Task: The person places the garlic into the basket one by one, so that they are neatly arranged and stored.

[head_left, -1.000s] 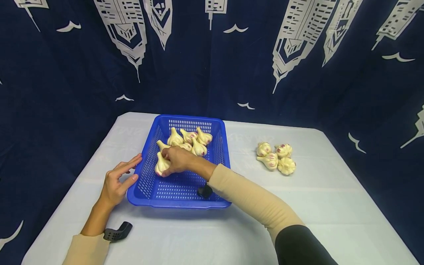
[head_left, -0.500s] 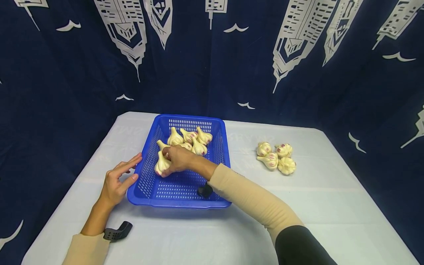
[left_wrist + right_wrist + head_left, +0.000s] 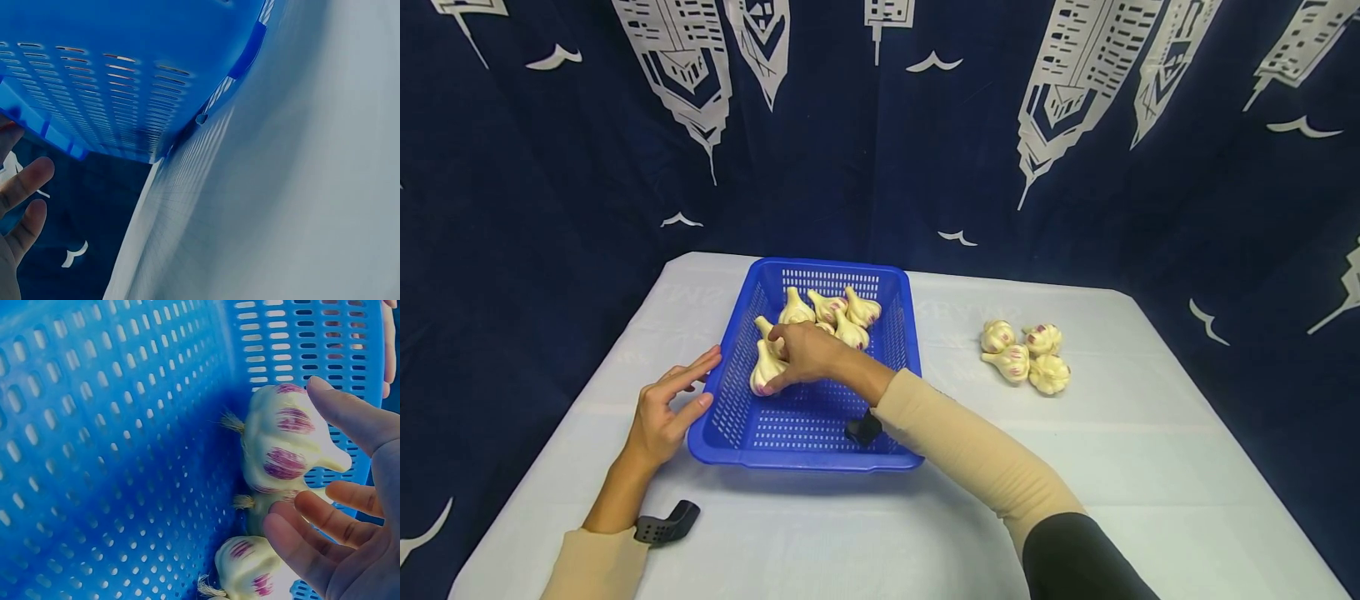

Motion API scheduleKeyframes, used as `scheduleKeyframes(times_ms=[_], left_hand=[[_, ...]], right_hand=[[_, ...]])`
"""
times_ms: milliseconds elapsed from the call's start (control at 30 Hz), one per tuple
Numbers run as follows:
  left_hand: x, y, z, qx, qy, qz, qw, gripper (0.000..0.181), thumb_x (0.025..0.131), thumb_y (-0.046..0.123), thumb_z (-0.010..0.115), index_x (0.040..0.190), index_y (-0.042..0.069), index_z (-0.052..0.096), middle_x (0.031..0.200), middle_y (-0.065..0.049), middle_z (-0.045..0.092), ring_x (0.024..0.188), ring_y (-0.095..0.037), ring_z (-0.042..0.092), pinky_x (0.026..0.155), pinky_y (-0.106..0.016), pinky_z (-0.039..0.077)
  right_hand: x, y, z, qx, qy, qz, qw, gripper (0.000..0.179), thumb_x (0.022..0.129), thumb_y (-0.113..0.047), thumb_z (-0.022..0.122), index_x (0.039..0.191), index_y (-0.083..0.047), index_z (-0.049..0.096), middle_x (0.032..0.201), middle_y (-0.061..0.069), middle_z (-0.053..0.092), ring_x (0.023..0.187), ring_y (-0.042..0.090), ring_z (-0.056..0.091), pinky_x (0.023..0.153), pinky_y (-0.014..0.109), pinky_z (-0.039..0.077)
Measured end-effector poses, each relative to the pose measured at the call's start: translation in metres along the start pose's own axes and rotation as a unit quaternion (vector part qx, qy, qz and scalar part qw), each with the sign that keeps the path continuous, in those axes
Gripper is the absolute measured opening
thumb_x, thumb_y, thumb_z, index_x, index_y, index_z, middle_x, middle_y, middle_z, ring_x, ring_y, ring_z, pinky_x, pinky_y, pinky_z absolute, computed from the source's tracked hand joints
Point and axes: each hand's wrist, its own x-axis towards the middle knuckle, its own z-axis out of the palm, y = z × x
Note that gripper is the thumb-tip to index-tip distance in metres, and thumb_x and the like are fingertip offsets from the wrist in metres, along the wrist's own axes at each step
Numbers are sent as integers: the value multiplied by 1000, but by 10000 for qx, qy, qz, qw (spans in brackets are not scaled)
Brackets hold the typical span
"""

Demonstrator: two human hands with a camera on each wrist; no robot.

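Observation:
A blue plastic basket (image 3: pixel 820 460) holds several garlic bulbs, grouped toward its back and left side. My right hand (image 3: pixel 808 354) is inside it, over the nearest garlic bulb (image 3: pixel 766 372) at the left wall. In the right wrist view the thumb (image 3: pixel 350 415) is at one side of that garlic bulb (image 3: pixel 287 437), and the loosely bent fingers are spread near another bulb (image 3: pixel 256 565). No firm grip shows. My left hand (image 3: pixel 658 417) touches the basket's left rim with straight fingers; in the left wrist view its fingertips (image 3: pixel 31 178) are by the basket wall.
Several more garlic bulbs (image 3: pixel 1013 364) lie in a cluster on the white table (image 3: pixel 1120 467), right of the basket. A dark blue cloth (image 3: pixel 880 167) with white building shapes hangs behind the table. Black wrist devices (image 3: pixel 667 525) are on both arms.
My right hand has risen slightly and its fingers have loosened, showing more of the bulb behind the nearest one. The left hand and the basket stay in place.

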Motion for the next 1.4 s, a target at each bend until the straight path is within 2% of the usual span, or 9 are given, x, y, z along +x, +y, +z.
scheduleKeyframes(times_ms=[133, 333, 567, 867, 1200, 1400], left_hand=[[0, -1, 1, 3, 2, 5, 10000, 49, 75, -5, 62, 124, -5, 66, 129, -21, 61, 92, -3, 58, 76, -17, 41], [1, 0, 1, -35, -22, 10, 10000, 49, 75, -5, 61, 124, -4, 66, 129, -21, 61, 92, -3, 59, 75, -17, 41], [1, -1, 2, -13, -11, 12, 10000, 49, 75, -5, 61, 123, -4, 66, 129, -21, 62, 91, -3, 59, 75, -17, 41], [-1, -2, 1, -14, 59, 9, 10000, 49, 73, -7, 61, 122, -6, 66, 128, -23, 61, 90, -2, 59, 75, -18, 41], [-3, -2, 1, -38, 49, 7, 10000, 49, 73, -7, 61, 122, -7, 66, 128, -24, 61, 91, -2, 59, 76, -18, 41], [-1, 0, 1, -28, 24, 9, 10000, 49, 74, -6, 61, 123, -5, 66, 128, -22, 62, 91, -2, 59, 76, -18, 42]], right_hand=[[-1, 0, -2, 36, 43, 29, 10000, 86, 71, -51, 84, 138, -6, 54, 101, 3, 72, 89, 11, 63, 79, 27, 50], [-4, 1, -8, 192, 224, -43, 9996, 87, 71, -50, 85, 137, -3, 54, 94, 2, 69, 82, 11, 62, 71, 23, 50], [-9, 2, -23, 417, 588, -46, 9974, 84, 74, -45, 84, 139, -2, 53, 111, 11, 70, 93, 17, 64, 77, 26, 51], [-20, 10, -43, 543, 846, -4, 9949, 79, 79, -44, 80, 141, -4, 51, 113, 12, 68, 98, 20, 63, 82, 32, 50], [-43, 18, -70, 768, 1217, 424, 9887, 76, 81, -42, 78, 142, -6, 50, 112, 11, 64, 91, 20, 60, 70, 28, 51], [-60, 23, -82, 913, 1438, 546, 9839, 73, 81, -41, 78, 141, -8, 52, 108, 9, 65, 79, 19, 61, 66, 28, 51]])
